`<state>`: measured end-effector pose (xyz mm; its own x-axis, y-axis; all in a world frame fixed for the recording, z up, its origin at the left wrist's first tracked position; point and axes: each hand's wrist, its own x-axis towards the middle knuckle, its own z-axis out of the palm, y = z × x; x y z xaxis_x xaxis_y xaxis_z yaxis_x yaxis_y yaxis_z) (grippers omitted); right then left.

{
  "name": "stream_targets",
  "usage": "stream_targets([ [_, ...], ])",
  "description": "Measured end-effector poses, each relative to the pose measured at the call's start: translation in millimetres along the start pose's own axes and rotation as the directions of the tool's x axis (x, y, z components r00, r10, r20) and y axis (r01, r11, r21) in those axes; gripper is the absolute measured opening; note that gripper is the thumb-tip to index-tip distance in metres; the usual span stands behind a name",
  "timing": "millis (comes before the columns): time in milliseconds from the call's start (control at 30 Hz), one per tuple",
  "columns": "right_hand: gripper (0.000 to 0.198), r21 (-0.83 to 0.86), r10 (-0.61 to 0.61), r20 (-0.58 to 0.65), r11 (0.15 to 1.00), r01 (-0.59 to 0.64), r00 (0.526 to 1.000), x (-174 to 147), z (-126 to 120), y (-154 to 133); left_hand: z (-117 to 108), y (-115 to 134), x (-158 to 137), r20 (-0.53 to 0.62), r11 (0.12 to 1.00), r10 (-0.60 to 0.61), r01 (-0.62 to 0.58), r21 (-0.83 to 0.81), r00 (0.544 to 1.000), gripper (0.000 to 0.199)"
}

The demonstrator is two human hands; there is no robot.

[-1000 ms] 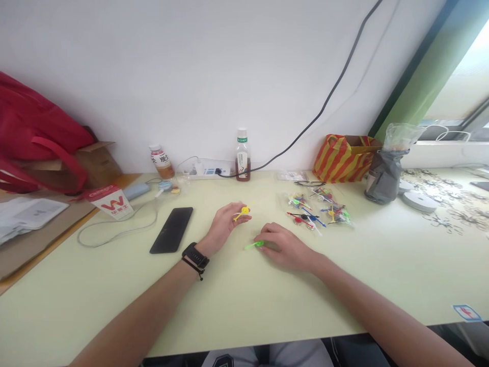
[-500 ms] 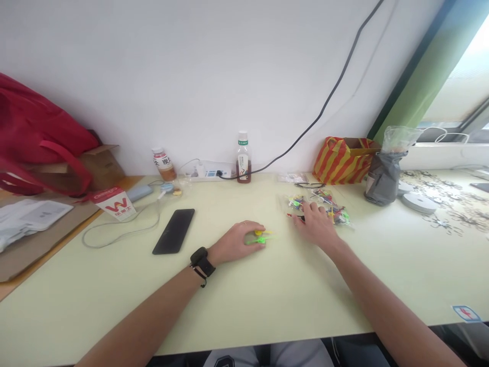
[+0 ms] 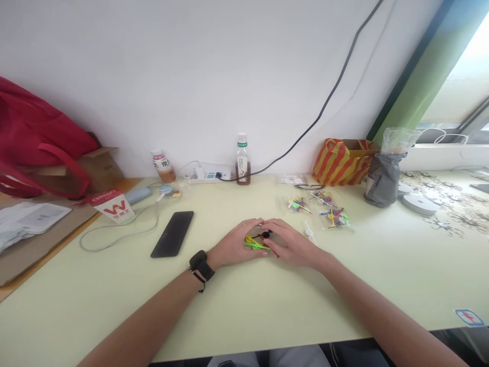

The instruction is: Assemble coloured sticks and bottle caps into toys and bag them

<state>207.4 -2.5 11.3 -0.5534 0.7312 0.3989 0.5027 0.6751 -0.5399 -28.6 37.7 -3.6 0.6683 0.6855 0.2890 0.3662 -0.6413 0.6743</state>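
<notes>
My left hand (image 3: pixel 235 243) lies on the table with thumb and fingers curved apart. Between them are a yellow plastic piece (image 3: pixel 249 239) and a bright green long thin piece (image 3: pixel 255 245). My right hand (image 3: pixel 294 244) meets it from the right, fingertips nearly touching. Its bent fingers and thumb close around small plastic pieces: a black one with a round part (image 3: pixel 266 235) and a red stick-like one (image 3: pixel 274 251). A bit of blue shows under the fingers. Parts of these pieces are hidden by the fingers.
Clear bags of coloured plastic pieces (image 3: pixel 336 217) and a small white piece (image 3: pixel 309 232) lie beyond my right hand. A black phone (image 3: pixel 172 234) is left of my hands. A drink bottle (image 3: pixel 243 160), striped bag (image 3: pixel 340 162) and grey bag (image 3: pixel 383 181) stand behind.
My right hand has come left and toward me from the plastic bags, bringing the black and red pieces beside my left hand. A white piece now shows where it was.
</notes>
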Motion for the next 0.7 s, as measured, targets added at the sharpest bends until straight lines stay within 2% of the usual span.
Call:
stream_targets([
  [67, 0.027, -0.084, 0.035, -0.089, 0.996, -0.043, 0.995, 1, -3, 4, 0, 1, 0, -0.003, 1.000, 0.004, -0.004, 0.013, 1.000, 0.082],
  [133, 0.022, -0.262, 0.145, -0.197, 0.945, -0.195, 0.970, 0, -11, 14, -1, 4, 1, -0.005, 0.999, 0.014, -0.014, 0.034, 1.000, 0.074],
  [167, 0.021, -0.354, 0.222, -0.257, 0.884, -0.305, 0.941, -1, -16, 20, -1, 6, 1, -0.005, 0.999, 0.020, -0.019, 0.043, 1.000, 0.069],
  [233, 0.024, -0.476, 0.400, -0.356, 0.700, -0.532, 0.845, -5, -28, 32, -2, 9, 2, -0.014, 0.998, 0.029, -0.028, 0.053, 0.999, 0.058],
  [300, 0.028, -0.522, 0.595, -0.355, 0.514, -0.681, 0.721, -10, -41, 42, -2, 10, 4, -0.030, 0.998, 0.040, -0.038, 0.053, 0.999, 0.048],
  [367, 0.034, -0.564, 0.737, -0.280, 0.393, -0.727, 0.616, -14, -50, 47, -1, 9, 4, -0.047, 0.997, 0.049, -0.046, 0.054, 0.998, 0.039],
  [400, 0.036, -0.583, 0.776, -0.240, 0.366, -0.726, 0.583, -16, -53, 47, -1, 7, 5, -0.052, 0.997, 0.052, -0.049, 0.055, 0.997, 0.036],
  [467, 0.039, -0.599, 0.803, -0.178, 0.370, -0.710, 0.568, -17, -56, 46, 0, 6, 4, -0.061, 0.997, 0.048, -0.044, 0.070, 0.997, 0.035],
  [533, 0.040, -0.576, 0.799, -0.146, 0.411, -0.707, 0.583, -17, -55, 42, 0, 5, 4, -0.071, 0.993, 0.045, -0.036, 0.115, 0.996, 0.041],
  [600, 0.040, -0.512, 0.778, -0.111, 0.488, -0.707, 0.618, -16, -53, 38, 0, 7, 3, -0.079, 0.982, 0.045, -0.029, 0.186, 0.996, 0.053],
  [700, 0.035, -0.310, 0.702, 0.016, 0.680, -0.664, 0.712, -15, -48, 32, 1, 13, 3, -0.058, 0.959, 0.050, -0.031, 0.283, 0.997, 0.066],
])
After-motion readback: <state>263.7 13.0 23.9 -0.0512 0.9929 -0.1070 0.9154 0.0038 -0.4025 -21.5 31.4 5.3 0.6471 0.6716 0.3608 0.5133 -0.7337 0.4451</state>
